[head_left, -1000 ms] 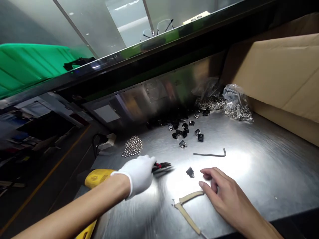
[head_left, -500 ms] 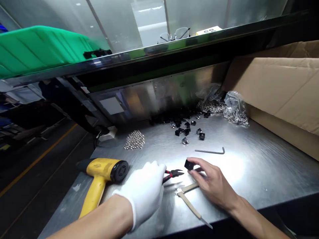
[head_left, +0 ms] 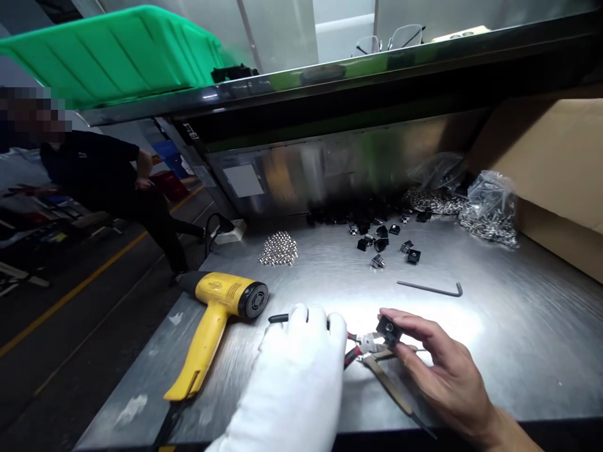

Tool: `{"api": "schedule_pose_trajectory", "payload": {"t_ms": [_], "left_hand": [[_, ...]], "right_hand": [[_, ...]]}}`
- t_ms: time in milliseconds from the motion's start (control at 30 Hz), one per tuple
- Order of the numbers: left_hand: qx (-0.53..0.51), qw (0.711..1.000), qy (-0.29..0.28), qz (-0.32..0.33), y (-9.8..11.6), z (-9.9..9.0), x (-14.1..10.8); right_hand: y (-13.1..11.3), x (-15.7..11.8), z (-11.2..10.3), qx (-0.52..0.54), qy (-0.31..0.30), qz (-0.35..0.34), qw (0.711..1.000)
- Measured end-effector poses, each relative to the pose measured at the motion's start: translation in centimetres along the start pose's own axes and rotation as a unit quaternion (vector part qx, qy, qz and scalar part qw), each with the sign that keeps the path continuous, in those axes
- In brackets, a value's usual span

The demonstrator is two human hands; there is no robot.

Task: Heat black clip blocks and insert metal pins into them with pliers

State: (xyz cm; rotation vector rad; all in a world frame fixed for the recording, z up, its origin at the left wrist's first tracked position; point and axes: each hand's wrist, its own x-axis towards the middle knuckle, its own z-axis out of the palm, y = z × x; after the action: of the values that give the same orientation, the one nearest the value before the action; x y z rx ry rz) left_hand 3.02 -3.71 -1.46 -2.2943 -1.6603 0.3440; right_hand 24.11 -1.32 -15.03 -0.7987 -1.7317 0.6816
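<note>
Both hands are held low over the steel surface (head_left: 518, 351), close together near its front edge. The left hand (head_left: 296, 376), gloved in white fabric past the wrist, is closed in a fist, knuckles up, with its fingers curled down and forward. The right hand (head_left: 447, 370) is bare and lifted slightly off the surface, turned inward toward the left, with thumb and fingers (head_left: 409, 320) pinched together at their tips. The bare right forearm (head_left: 511, 433) runs out past the lower right corner of the view.
</note>
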Motion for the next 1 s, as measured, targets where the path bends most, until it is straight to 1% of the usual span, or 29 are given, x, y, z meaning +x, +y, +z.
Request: {"api": "schedule_pose_trajectory", "payload": {"t_ms": [100, 167, 233, 300, 333, 467, 567, 667, 767, 867, 1000], "left_hand": [[-0.005, 1.0, -0.013, 0.006, 0.4, 0.2, -0.2], [-0.017, 1.0, -0.018, 0.007, 0.6, 0.3, -0.3], [-0.017, 1.0, -0.012, 0.001, 0.8, 0.4, -0.4], [-0.015, 1.0, -0.006, -0.003, 0.9, 0.5, -0.5], [-0.019, 1.0, -0.006, -0.002, 0.9, 0.5, -0.5], [-0.042, 0.999, -0.014, 0.003, 0.4, 0.5, -0.8], [-0.055, 0.998, 0.0, -0.005, -0.1, 0.5, -1.2], [-0.058, 0.998, 0.012, -0.017, -0.5, 0.4, -1.5], [-0.022, 0.999, 0.017, -0.02, -0.7, 0.2, -1.5], [0.013, 1.0, 0.007, -0.009, -0.7, 0.0, -1.1], [0.024, 1.0, -0.003, 0.005, -0.6, -0.1, -0.6]], "right_hand": [[0.0, -0.2, 0.2, 0.0, 0.002, -0.003, 1.0], [0.0, -0.3, 0.3, -0.008, 0.008, -0.016, 1.0], [-0.1, -0.4, 0.4, -0.009, 0.014, -0.032, 0.999], [-0.3, -0.5, 0.4, 0.008, 0.018, -0.028, 0.999], [-0.4, -0.6, 0.5, 0.025, 0.019, -0.012, 0.999], [-1.1, -0.6, 0.4, 0.111, 0.014, 0.088, 0.99], [-1.5, -0.5, 0.3, 0.152, 0.001, 0.114, 0.982], [-1.6, -0.5, 0.2, 0.159, -0.01, 0.11, 0.981], [-1.6, -0.7, 0.2, 0.155, -0.021, 0.104, 0.982], [-1.5, -0.8, 0.1, 0.141, -0.031, 0.101, 0.984], [-1.6, -0.8, -0.1, 0.123, -0.048, 0.088, 0.987]]}}
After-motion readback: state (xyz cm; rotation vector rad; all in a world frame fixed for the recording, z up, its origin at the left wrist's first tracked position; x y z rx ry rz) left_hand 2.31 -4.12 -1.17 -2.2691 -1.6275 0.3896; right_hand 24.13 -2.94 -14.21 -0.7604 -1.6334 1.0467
